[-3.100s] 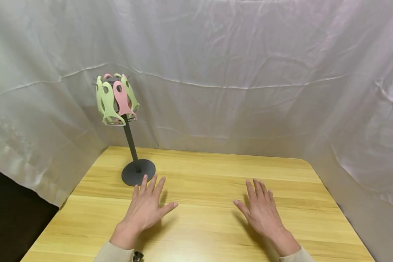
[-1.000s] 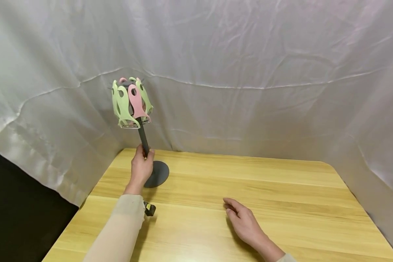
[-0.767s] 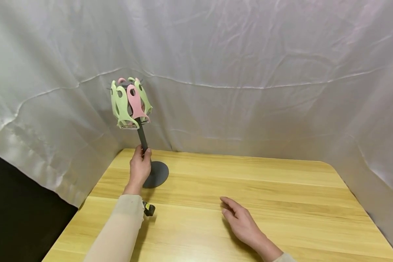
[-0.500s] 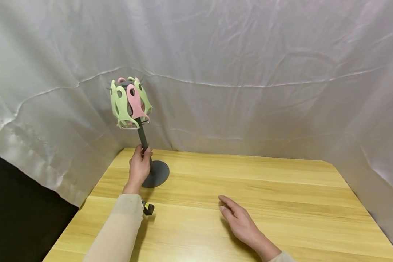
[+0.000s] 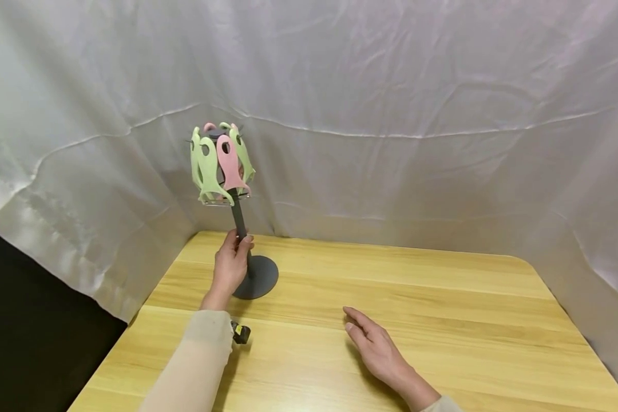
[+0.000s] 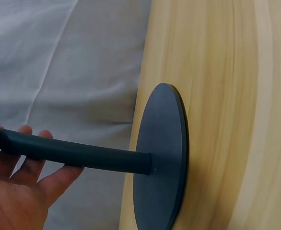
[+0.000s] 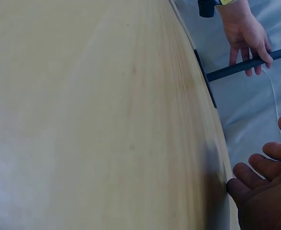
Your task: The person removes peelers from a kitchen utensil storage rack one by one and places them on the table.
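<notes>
A dark grey stand (image 5: 239, 217) with a round base (image 5: 262, 278) is at the left of the table. Pale green peelers (image 5: 209, 169) and pink peelers (image 5: 229, 163) hang by their handle holes from hooks around its top, blades down. My left hand (image 5: 230, 269) grips the pole low down, just above the base. In the left wrist view the thumb and fingers wrap the pole (image 6: 102, 158), and the flat base (image 6: 160, 158) is close to the table. To the right, my right hand (image 5: 381, 352) hovers over the table, fingers loosely bent and holding nothing.
The wood-grain table (image 5: 417, 297) has a rounded far right corner. Grey-white cloth (image 5: 371, 177) hangs behind it and at both sides. A small black camera (image 5: 241, 333) is strapped at the left wrist. Beyond the table's left edge lies a dark area (image 5: 36, 326).
My left hand has reached out and taken hold of the pole. In the last half second the stand has shifted slightly right with it. My right hand turned sideways earlier and now stays nearly still.
</notes>
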Available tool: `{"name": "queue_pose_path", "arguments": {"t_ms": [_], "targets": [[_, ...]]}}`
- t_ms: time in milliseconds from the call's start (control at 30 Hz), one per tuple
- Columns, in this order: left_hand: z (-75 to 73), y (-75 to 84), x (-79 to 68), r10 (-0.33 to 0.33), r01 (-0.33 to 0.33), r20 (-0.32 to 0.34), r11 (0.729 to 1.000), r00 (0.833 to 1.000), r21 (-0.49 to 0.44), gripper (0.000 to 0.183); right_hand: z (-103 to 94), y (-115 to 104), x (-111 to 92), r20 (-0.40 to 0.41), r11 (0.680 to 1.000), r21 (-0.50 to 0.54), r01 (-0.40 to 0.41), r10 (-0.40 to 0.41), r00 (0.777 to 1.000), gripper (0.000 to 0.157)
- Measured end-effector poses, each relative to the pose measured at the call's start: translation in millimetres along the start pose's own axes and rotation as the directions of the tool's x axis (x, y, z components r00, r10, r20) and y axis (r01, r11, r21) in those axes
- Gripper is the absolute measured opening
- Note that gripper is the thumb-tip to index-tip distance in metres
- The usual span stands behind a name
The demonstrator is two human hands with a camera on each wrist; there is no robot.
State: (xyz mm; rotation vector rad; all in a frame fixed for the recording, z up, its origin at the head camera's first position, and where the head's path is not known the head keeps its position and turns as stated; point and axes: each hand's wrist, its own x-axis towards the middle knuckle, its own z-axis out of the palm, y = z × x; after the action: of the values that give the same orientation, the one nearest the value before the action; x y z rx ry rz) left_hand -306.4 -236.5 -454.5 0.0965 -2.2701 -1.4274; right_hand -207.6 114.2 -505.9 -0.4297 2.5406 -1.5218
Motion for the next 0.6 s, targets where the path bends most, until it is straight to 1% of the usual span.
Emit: {"name": "queue_pose_path", "arguments": {"t_ms": [133, 400, 600], "targets": [[0.5, -1.8, 0.3, 0.001, -0.001, -0.015, 1.000, 1.000, 0.008, 0.030, 2.2, 0.4, 13.4, 0.023, 1.000, -0.003, 0.020, -0.020, 1.000, 0.048], [1.0, -2.9, 1.3, -0.012, 0.012, -0.015, 1.000, 1.000, -0.003, 0.031, 5.7, -0.6, 41.7, 0.073, 0.998, -0.004, 0.061, -0.061, 0.996, 0.047], [2.3, -4.5, 1.7, -0.004, 0.004, -0.025, 1.000, 1.000, 0.001, 0.031, 9.7, -2.1, 62.1, 0.095, 0.996, -0.008, 0.088, -0.087, 0.992, 0.046]]}}
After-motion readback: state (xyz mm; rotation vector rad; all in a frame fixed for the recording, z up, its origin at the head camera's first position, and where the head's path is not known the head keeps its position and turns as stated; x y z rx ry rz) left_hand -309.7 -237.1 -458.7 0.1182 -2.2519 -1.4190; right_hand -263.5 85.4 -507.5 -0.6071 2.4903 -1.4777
